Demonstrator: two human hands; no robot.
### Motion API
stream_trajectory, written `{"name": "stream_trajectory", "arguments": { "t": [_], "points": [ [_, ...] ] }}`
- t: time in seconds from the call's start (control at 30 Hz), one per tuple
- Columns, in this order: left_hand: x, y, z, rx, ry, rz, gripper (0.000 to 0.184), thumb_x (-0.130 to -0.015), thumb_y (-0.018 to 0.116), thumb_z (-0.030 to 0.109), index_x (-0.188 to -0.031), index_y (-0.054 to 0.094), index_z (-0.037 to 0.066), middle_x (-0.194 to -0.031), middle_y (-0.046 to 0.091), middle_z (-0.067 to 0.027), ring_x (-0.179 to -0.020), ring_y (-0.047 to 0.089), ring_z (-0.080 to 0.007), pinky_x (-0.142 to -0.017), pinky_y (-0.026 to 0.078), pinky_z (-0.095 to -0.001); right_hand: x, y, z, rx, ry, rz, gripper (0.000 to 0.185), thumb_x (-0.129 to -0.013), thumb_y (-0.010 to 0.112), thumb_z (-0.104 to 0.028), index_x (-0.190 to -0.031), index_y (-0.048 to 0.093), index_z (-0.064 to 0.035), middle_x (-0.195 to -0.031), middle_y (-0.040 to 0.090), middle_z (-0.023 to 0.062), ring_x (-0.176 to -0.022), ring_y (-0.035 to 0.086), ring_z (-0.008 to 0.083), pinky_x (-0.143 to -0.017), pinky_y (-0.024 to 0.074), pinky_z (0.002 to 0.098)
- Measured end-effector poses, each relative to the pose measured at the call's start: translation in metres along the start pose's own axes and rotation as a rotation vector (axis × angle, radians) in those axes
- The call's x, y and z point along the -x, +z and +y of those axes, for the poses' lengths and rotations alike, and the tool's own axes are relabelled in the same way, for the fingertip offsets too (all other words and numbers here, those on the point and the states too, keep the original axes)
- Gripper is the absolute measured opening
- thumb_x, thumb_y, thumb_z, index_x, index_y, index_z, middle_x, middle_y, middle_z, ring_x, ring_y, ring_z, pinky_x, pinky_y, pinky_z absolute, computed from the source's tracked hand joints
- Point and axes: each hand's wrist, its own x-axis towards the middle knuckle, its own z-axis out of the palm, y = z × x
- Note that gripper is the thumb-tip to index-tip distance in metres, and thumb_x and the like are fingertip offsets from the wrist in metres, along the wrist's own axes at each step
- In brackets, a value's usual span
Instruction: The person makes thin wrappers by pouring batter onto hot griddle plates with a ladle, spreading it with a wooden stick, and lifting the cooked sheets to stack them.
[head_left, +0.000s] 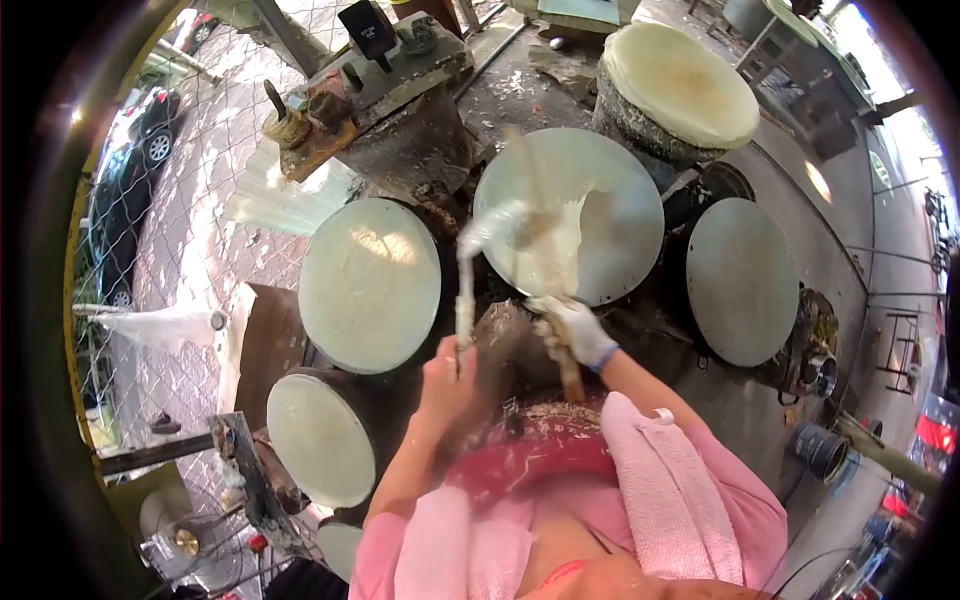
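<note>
My left hand [448, 378], bare, is closed round the lower end of a whitish stick [465, 290], whose upper end is blurred over the edge of the middle round plate. My right hand [572, 335], in a white glove with a blue cuff, grips a long wooden stick [570, 380] that reaches up over that plate. The middle plate [630, 215] carries a pale, wet-looking layer with a torn edge at its centre, beside a barer grey area on the right. Motion smears both tools' upper parts.
Pale discs lie on the left plate [370, 290] and lower left plate [320, 440]. A grey plate [742, 282] stands right; a pale stack [682, 85] sits behind. A red basin [535, 450] is before me. A wire fence [150, 220] runs along the left.
</note>
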Motion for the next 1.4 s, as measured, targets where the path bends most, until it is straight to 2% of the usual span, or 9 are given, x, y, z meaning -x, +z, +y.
{"name": "stream_trajectory", "arguments": {
  "t": [0.07,0.2,0.33,0.47,0.6,0.9,1.03,1.27,1.4],
  "points": [
    [0.001,-0.02,-0.028,0.161,-0.041,0.081,0.014,-0.095,0.06,0.015,-0.097,0.058,0.001,-0.063,0.054,-0.009,-0.056,0.05,-0.0137,-0.054,0.044,-0.0303,-0.044,0.045,0.035,0.009,-0.128,0.073,0.029,-0.097,0.055,-0.037,-0.097,0.064,-0.0103,-0.065,0.055,-0.002,-0.05,0.048,0.0088,-0.045,0.0407,0.0258],
    [0.015,-0.053,-0.061,0.18,-0.033,0.092,0.015,-0.094,0.06,0.015,-0.099,0.058,0.001,-0.065,0.053,-0.0063,-0.059,0.049,-0.0114,-0.056,0.043,-0.0286,-0.106,0.04,0.099,0.653,-0.323,0.703,0.039,-0.092,0.057,-0.042,-0.099,0.066,-0.0045,-0.078,0.067,0.0118,-0.074,0.064,0.025,-0.071,0.0481,0.0388],
    [0.039,-0.064,-0.081,0.15,-0.091,0.084,0.014,-0.094,0.058,0.015,-0.098,0.058,0.001,-0.068,0.053,-0.0045,-0.062,0.049,-0.0092,-0.058,0.043,-0.0275,-0.056,0.0,0.092,0.734,-0.279,0.925,0.039,-0.093,0.057,-0.044,-0.102,0.066,-0.0066,-0.077,0.067,0.0099,-0.068,0.064,0.0227,-0.065,0.0484,0.0385],
    [0.056,-0.054,-0.086,0.291,-0.144,0.125,0.011,-0.098,0.055,0.013,-0.093,0.056,0.003,-0.066,0.047,0.0033,-0.056,0.042,-0.0039,-0.049,0.036,-0.0212,-0.021,-0.014,0.067,0.162,-0.234,0.776,0.033,-0.095,0.057,-0.038,-0.093,0.063,-0.0064,-0.065,0.064,0.0079,-0.052,0.058,0.0152,-0.048,0.0445,0.032],
    [0.065,-0.029,-0.085,0.481,-0.268,0.139,0.009,-0.099,0.054,0.015,-0.094,0.054,0.008,-0.064,0.045,0.0053,-0.048,0.04,-0.0012,-0.04,0.031,-0.0177,-0.006,-0.004,0.078,1.15,-0.307,0.661,0.042,-0.097,0.047,-0.046,-0.102,0.059,-0.0067,-0.087,0.067,0.0246,-0.086,0.063,0.045,-0.076,0.0482,0.0532],
    [0.072,0.031,-0.026,0.407,-0.277,0.193,0.009,-0.099,0.055,0.016,-0.094,0.054,0.008,-0.063,0.045,0.0049,-0.045,0.038,-0.0024,-0.038,0.029,-0.0182,0.043,-0.103,-0.008,0.77,-0.158,0.606,0.053,-0.097,0.044,-0.052,-0.093,0.061,-0.0026,-0.079,0.067,0.0232,-0.083,0.065,0.0415,-0.073,0.0483,0.0502],
    [0.083,0.052,0.008,0.432,-0.35,0.216,0.009,-0.099,0.055,0.015,-0.095,0.054,0.008,-0.063,0.046,0.0041,-0.044,0.038,-0.003,-0.038,0.029,-0.0186,0.059,-0.131,0.034,1.383,-0.123,0.401,0.048,-0.096,0.041,-0.05,-0.106,0.059,-0.0065,-0.096,0.067,0.0242,-0.092,0.065,0.0439,-0.081,0.049,0.0528],
    [0.084,0.072,0.046,0.401,-0.464,0.212,0.019,-0.097,0.058,0.02,-0.089,0.055,0.003,-0.066,0.051,0.0019,-0.055,0.045,-0.0041,-0.048,0.036,-0.0214,0.03,-0.198,-0.052,1.205,-0.305,0.707,0.05,-0.099,0.04,-0.047,-0.097,0.061,-0.0019,-0.088,0.065,0.0286,-0.088,0.063,0.0453,-0.075,0.0487,0.0542],
    [0.071,0.078,0.051,0.459,-0.491,0.162,0.018,-0.097,0.058,0.021,-0.095,0.057,0.003,-0.068,0.053,0.0014,-0.054,0.048,-0.0052,-0.047,0.039,-0.0211,0.045,-0.197,-0.019,1.2,-0.467,0.35,0.056,-0.098,0.04,-0.048,-0.137,0.049,-0.0086,-0.093,0.067,0.0266,-0.087,0.066,0.0396,-0.08,0.0496,0.0523]
  ]
}}
